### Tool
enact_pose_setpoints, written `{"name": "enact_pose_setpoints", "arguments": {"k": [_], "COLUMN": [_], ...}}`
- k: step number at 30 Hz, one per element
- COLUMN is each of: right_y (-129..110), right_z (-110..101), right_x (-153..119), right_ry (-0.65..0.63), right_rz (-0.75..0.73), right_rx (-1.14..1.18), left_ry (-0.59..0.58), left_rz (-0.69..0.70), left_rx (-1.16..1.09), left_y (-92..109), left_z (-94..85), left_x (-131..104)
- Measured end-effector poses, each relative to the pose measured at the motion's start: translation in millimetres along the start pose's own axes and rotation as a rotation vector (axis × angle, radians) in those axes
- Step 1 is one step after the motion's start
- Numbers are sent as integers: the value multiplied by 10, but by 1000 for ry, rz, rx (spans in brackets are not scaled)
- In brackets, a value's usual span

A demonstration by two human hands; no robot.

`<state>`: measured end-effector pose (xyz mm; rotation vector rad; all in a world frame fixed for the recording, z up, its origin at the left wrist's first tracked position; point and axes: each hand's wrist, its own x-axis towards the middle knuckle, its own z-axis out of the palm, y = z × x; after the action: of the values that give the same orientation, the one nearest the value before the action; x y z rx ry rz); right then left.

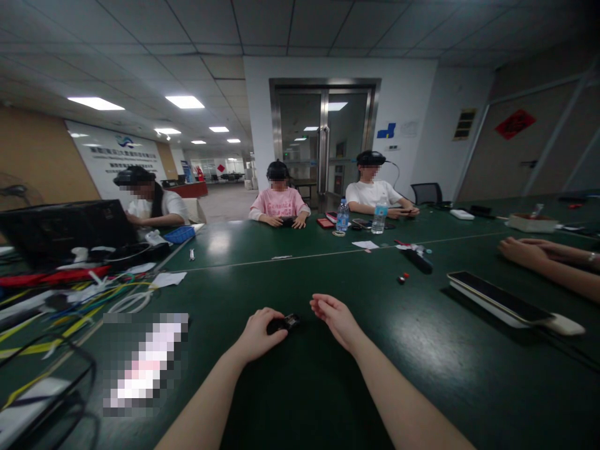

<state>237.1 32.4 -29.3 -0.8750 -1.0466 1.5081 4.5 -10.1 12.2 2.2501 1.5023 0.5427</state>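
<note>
My left hand [262, 334] rests low over the dark green table, its fingers and thumb closed around a small black object [285, 322]. One end of that object sticks out to the right and looks shiny; its kind is too small and dark to make out. A short gap to the right, my right hand [335, 317] is held just above the table, apart from the black object. Its fingers are curled together and point left. Whether anything small sits inside them is hidden.
A blurred-out bright phone-like slab [150, 362] lies left, near tangled cables [70, 312]. To the right are a power-bank-like device [501, 300], a black strip [417, 260] and small red bits [403, 277]. Bottles [379, 219] stand farther back. Several people sit around the table.
</note>
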Motion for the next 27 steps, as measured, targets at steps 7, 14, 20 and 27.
{"name": "enact_pose_setpoints", "arguments": {"k": [7,14,20,27], "right_y": [34,18,24,18], "right_z": [-1,3,-20,-25], "right_x": [25,11,13,10], "right_ry": [7,1,-3,-5], "right_rz": [-4,3,4,6], "right_rx": [50,41,10,-7], "left_ry": [3,-15,-26,-19], "left_rz": [24,8,-4,1], "left_rx": [15,-10,-12,0], "left_y": [-71,-113,-95,-65], "left_z": [39,50,35,32], "left_x": [14,27,23,15]}}
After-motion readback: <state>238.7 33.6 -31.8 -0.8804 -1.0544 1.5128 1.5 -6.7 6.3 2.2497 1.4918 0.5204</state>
